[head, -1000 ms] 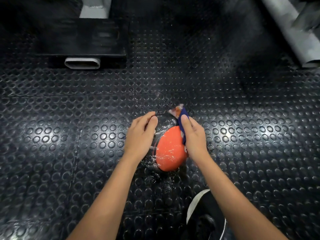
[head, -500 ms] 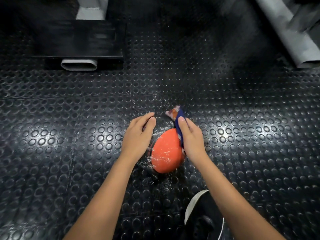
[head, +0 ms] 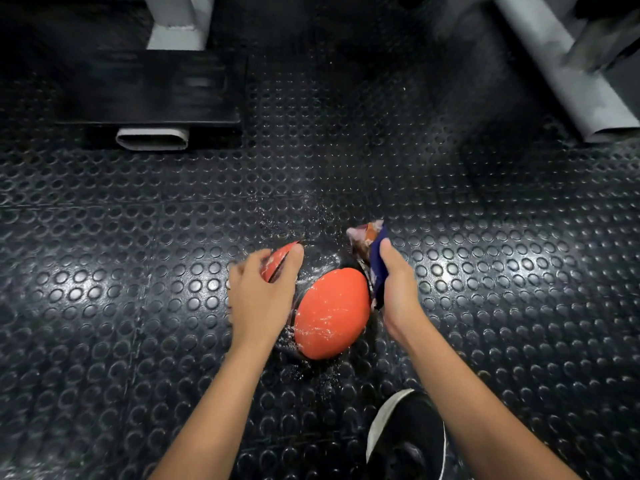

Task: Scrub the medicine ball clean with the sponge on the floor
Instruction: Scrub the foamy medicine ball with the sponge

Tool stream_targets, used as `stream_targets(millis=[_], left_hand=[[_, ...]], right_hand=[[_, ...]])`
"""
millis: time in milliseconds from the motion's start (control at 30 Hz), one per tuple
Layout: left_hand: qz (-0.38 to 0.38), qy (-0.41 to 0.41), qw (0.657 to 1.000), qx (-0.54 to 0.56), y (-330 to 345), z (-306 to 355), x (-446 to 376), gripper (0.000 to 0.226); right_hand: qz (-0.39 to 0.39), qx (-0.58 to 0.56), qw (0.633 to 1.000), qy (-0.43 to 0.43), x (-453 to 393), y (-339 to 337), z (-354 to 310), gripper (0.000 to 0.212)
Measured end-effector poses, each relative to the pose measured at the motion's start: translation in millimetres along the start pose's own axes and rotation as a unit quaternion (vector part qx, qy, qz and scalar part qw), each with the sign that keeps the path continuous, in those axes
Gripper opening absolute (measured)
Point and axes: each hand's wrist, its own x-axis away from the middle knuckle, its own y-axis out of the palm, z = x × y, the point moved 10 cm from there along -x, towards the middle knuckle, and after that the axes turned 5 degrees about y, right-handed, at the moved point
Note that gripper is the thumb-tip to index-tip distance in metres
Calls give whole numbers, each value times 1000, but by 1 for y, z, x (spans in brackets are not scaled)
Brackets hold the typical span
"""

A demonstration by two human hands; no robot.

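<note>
A wet medicine ball (head: 329,313) with orange and black panels sits on the studded black rubber floor in the middle of the head view, flecked with suds. My left hand (head: 259,296) lies over the ball's left side, fingers spread on it, and an orange panel shows past the fingertips. My right hand (head: 398,292) grips a blue and brownish sponge (head: 372,254) against the ball's upper right side. The sponge's top sticks out above my fingers.
A black machine base (head: 149,88) with a grey tube end (head: 152,138) stands at the back left. A grey metal beam (head: 568,71) slants down at the back right. My black shoe with a white sole (head: 405,438) is at the bottom. Droplets lie on the floor behind the ball.
The ball has turned under my left hand, so a second orange panel now shows by my fingertips. My right hand with the sponge has shifted slightly out to the right.
</note>
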Motion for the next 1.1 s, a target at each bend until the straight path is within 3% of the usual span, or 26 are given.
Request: stream_targets(millis=[167, 233, 333, 400, 467, 567, 633, 733, 767, 833, 933, 1000, 1100], left_hand=[[54, -59, 995, 58, 16, -9, 10, 49], [69, -52, 994, 64, 15, -12, 11, 49], [64, -37, 995, 64, 16, -9, 11, 47], [60, -42, 995, 61, 15, -8, 9, 41], [55, -38, 996, 64, 13, -8, 6, 38], [33, -18, 997, 63, 11, -8, 0, 40], [15, -8, 999, 50, 12, -7, -2, 39], [6, 0, 1000, 28, 15, -4, -2, 38], [2, -1, 1000, 28, 16, -2, -1, 33], [-4, -2, 1000, 30, 16, -1, -2, 24], [-11, 8, 999, 40, 14, -1, -6, 24], [-22, 11, 999, 45, 15, -3, -10, 19], [-36, 12, 999, 37, 16, -2, -12, 17]], right_hand=[[-31, 174, 971, -161, 26, 30, -19, 29], [-13, 183, 968, -172, 27, 27, -15, 25], [-15, 69, 997, -26, 5, 11, 16, 31], [-26, 38, 994, 95, -5, 7, 39, 46], [-24, 65, 991, 118, -7, 7, 36, 45], [-20, 93, 995, -19, 4, 18, -8, 37], [-40, 155, 978, -133, 23, 35, -39, 30], [-21, 239, 950, -200, 21, 35, -34, 26], [-2, 224, 960, -170, 15, 25, -27, 28], [-5, 143, 990, -20, -3, 7, 7, 38], [-41, 96, 985, 138, -4, 3, 46, 41], [-14, 71, 993, 93, -1, 3, 36, 40], [17, 90, 992, -84, 22, 9, -9, 35]])
